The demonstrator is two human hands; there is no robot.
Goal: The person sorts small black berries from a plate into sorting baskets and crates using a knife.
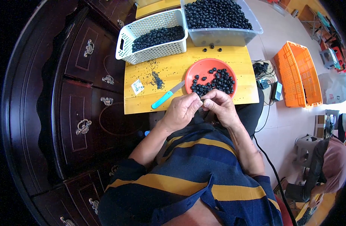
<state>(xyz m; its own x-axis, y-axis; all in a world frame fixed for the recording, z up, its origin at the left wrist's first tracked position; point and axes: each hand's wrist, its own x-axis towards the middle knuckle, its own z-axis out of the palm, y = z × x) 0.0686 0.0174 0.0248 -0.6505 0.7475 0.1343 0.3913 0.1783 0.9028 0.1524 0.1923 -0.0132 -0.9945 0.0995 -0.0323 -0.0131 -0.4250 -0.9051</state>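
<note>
Berries, small and dark, fill the orange plate (203, 67) just beyond my knuckles. My left hand (180, 111) and right hand (220, 105) meet fingertip to fingertip, pinching something too small to make out. Knife (166, 96) lies just beyond my left hand.

A: What sits between the fingers (200, 102)?

B: Cannot tell. Left hand (181, 111) and right hand (222, 107) meet fingertip to fingertip, and whatever is pinched there is covered and too small to make out.

A: The bench (173, 71)?

B: Its near edge is hidden behind both hands. The knife (167, 95) shows, but its blade tip blurs into the wood.

A: The containers?

B: The clear tub (223, 35) is cut off by the top edge. The specks (156, 80) beside the basket (150, 35) are too fine to identify.
</note>
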